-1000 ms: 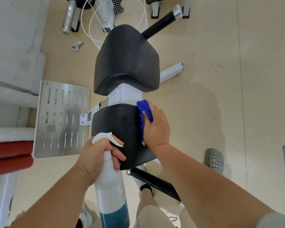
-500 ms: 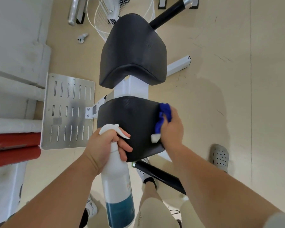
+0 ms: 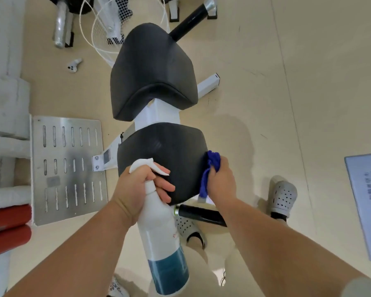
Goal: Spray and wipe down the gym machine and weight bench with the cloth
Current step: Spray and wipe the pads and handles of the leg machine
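A weight bench stands below me with two black pads on a white frame: a near seat pad and a larger far pad. My right hand grips a blue cloth and presses it against the right edge of the near pad. My left hand holds a white spray bottle by its neck, nozzle pointing right over the pad's front; teal liquid fills the bottle's lower part.
A slotted metal footplate lies left of the bench, with red rollers beyond it. A black handle bar sticks out under the near pad. My feet in grey perforated clogs stand by it. A white fan guard sits behind the bench.
My right hand has slid the blue cloth from the top of the near pad across to its right edge. The left hand keeps its hold on the spray bottle.
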